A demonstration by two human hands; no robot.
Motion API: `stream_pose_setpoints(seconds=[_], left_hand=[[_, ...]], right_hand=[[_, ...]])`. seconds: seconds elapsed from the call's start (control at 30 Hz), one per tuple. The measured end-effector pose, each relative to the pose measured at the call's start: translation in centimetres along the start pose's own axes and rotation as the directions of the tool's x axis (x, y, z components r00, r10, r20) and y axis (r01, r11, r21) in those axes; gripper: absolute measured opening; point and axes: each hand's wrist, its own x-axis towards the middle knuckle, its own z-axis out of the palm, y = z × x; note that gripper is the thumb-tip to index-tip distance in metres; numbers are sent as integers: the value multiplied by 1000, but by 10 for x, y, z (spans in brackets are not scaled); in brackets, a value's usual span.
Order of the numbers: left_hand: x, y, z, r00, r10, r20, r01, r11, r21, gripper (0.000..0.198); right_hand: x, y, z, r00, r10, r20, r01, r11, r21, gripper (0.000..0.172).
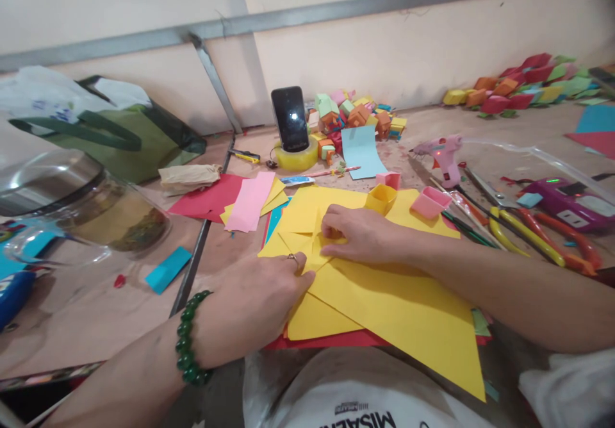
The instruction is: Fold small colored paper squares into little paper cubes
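Several yellow paper sheets point(394, 293) lie overlapped in front of me, with red paper showing under their near edge. My left hand point(262, 293), with a ring and a green bead bracelet on the wrist, rests on the sheets, its fingers bent and close together. From the right, my right hand point(353, 232) has its fingers curled over a small yellow piece of paper that stands up from the pile; the fingertips are partly hidden. Just beyond that hand sit a folded yellow paper box point(381, 198) and a pink one point(430, 202).
A glass teapot point(120, 216) and a green bag point(158, 139) stand at left. A phone point(289, 119) leans on a tape roll point(298, 157) beside piled paper boxes. A pink glue gun point(444, 159), scissors point(485, 188) and pliers point(567, 242) are at right.
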Motion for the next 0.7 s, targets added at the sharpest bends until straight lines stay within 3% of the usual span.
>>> stream_pose_setpoints(seconds=[0.1,0.17,0.43,0.7], left_hand=[[1,1,-1,1000,-3,16,3,1000,20,33],[1,1,-2,1000,-4,16,4,1000,25,33],[0,3,-5,999,-3,45,2,1000,17,26],[-3,3,-9,998,4,63,-3,1000,-23,23]], right_hand=[[-2,-8,2,999,43,-14,-43,998,-40,48],[-3,-10,3,999,50,-14,-51,998,-48,54],[-5,15,-2,998,-14,55,15,1000,-14,26],[-3,29,-10,984,-59,167,62,998,-8,26]])
